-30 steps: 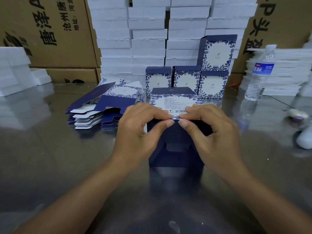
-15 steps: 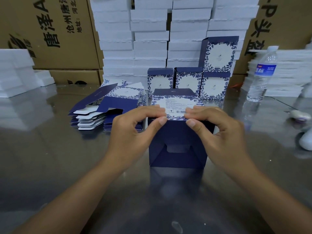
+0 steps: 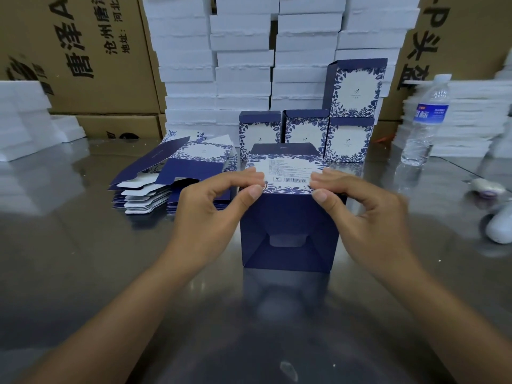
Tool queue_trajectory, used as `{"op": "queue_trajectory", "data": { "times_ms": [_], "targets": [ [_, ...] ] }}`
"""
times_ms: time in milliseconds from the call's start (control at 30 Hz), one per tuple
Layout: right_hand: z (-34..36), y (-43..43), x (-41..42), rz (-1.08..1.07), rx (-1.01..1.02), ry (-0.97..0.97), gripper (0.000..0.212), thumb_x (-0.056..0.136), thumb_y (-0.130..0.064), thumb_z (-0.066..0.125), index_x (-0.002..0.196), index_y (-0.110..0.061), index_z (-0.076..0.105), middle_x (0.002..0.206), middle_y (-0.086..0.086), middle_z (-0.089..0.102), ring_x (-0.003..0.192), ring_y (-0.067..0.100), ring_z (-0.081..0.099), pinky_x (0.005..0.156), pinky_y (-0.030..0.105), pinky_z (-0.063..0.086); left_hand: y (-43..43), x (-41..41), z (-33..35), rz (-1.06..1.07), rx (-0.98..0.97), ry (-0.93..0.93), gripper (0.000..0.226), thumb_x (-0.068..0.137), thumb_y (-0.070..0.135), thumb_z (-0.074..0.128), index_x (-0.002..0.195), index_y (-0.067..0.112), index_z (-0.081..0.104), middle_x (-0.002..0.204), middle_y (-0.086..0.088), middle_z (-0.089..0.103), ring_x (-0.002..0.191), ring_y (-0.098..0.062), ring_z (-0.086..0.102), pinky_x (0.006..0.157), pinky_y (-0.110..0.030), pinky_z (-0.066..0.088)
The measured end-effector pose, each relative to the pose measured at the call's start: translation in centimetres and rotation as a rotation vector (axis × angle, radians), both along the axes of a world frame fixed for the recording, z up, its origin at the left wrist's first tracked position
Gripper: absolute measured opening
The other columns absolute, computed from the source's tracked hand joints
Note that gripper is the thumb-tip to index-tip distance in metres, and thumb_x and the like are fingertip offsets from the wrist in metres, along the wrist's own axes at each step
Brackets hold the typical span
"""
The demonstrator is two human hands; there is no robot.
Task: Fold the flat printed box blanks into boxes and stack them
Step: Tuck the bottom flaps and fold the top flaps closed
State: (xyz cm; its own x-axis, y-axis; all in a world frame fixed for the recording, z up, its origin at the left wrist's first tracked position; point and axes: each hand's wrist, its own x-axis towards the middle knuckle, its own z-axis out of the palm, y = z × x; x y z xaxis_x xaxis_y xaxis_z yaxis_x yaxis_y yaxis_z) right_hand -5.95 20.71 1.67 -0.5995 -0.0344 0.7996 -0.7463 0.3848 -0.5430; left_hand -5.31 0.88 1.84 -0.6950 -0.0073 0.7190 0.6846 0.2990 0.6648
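The box (image 3: 288, 217) lies on its side on the tabletop (image 3: 69, 259), its folded blue bottom facing the person, so the flaps are easy to check. The left hand (image 3: 219, 209) and right hand (image 3: 360, 209) each pinch a top corner, grip closed on the box, to keep it square. Blanks (image 3: 171, 178) wait at the left. Done boxes (image 3: 327, 134) stand stacked behind, out of the way.

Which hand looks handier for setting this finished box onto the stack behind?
Probably the right hand. Both hands pinch the box, but the stacked boxes stand behind and right of it, while the left hand sits nearer the flat blanks.
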Motion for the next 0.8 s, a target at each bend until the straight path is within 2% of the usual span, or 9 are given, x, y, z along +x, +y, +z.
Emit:
{"op": "queue_trajectory", "data": {
  "times_ms": [100, 233, 367, 533, 633, 733, 800],
  "targets": [
    [-0.05, -0.13, -0.10, 0.001, -0.006, 0.013, 0.024, 0.081, -0.037, 0.058, 0.095, -0.021, 0.069, 0.097, -0.015, 0.066, 0.104, 0.006, 0.063, 0.096, 0.018, 0.044, 0.01, -0.10, -0.33, 0.018, 0.050, -0.022, 0.012, 0.078, 0.031, 0.062, 0.087, 0.026, 0.068, 0.100, 0.018, 0.068, 0.104, 0.003, 0.062, 0.095, -0.018, 0.045],
    [-0.12, 0.12, -0.20, 0.024, -0.022, 0.007, 0.021, 0.082, -0.029, 0.061, 0.099, -0.019, 0.069, 0.100, -0.013, 0.067, 0.105, 0.005, 0.063, 0.096, 0.018, 0.044, -0.02, -0.28, -0.33, 0.025, 0.045, -0.006, 0.009, 0.079, 0.031, 0.061, 0.084, 0.026, 0.067, 0.097, 0.015, 0.068, 0.103, 0.003, 0.063, 0.095, -0.017, 0.045],
    [-0.09, 0.37, -0.31, 0.080, -0.105, -0.078, 0.017, 0.081, -0.032, 0.060, 0.094, -0.030, 0.069, 0.099, -0.016, 0.068, 0.106, -0.003, 0.061, 0.082, 0.012, 0.048, -0.02, -0.31, -0.23, 0.026, 0.039, -0.013, 0.012, 0.079, 0.030, 0.060, 0.085, 0.022, 0.067, 0.096, 0.013, 0.068, 0.101, 0.004, 0.063, 0.092, -0.013, 0.044],
    [-0.56, 0.25, -0.42, -0.007, -0.133, -0.047, 0.007, 0.080, -0.039, 0.067, 0.085, -0.035, 0.066, 0.101, -0.017, 0.066, 0.104, -0.002, 0.062, 0.075, 0.018, 0.052, -0.16, -0.36, -0.09, 0.013, 0.028, -0.024, 0.013, 0.079, 0.030, 0.060, 0.085, 0.022, 0.067, 0.096, 0.012, 0.068, 0.102, 0.005, 0.062, 0.093, -0.013, 0.043],
    [-0.60, 0.13, -0.50, -0.049, -0.098, 0.002, 0.005, 0.082, -0.034, 0.062, 0.081, -0.038, 0.062, 0.097, -0.020, 0.064, 0.097, -0.008, 0.061, 0.069, 0.009, 0.046, -0.24, -0.40, -0.08, 0.009, 0.024, -0.027, 0.011, 0.078, 0.031, 0.059, 0.081, 0.024, 0.066, 0.095, 0.012, 0.069, 0.103, 0.004, 0.062, 0.093, -0.013, 0.043],
    [-0.50, 0.15, -0.47, -0.028, -0.108, -0.007, 0.002, 0.084, -0.035, 0.062, 0.082, -0.037, 0.063, 0.097, -0.019, 0.064, 0.096, -0.008, 0.060, 0.071, 0.008, 0.044, -0.31, -0.41, -0.03, -0.002, 0.017, -0.028, 0.010, 0.079, 0.033, 0.058, 0.081, 0.025, 0.065, 0.096, 0.012, 0.069, 0.103, 0.003, 0.062, 0.094, -0.016, 0.044],
    [-0.56, 0.28, -0.46, -0.007, -0.127, -0.025, 0.009, 0.085, -0.035, 0.057, 0.086, -0.032, 0.066, 0.098, -0.016, 0.066, 0.097, -0.007, 0.061, 0.075, 0.009, 0.045, -0.41, -0.49, -0.07, -0.012, 0.018, -0.033, 0.013, 0.079, 0.034, 0.058, 0.083, 0.025, 0.066, 0.098, 0.013, 0.069, 0.105, 0.002, 0.062, 0.095, -0.017, 0.045]
  ]
}}
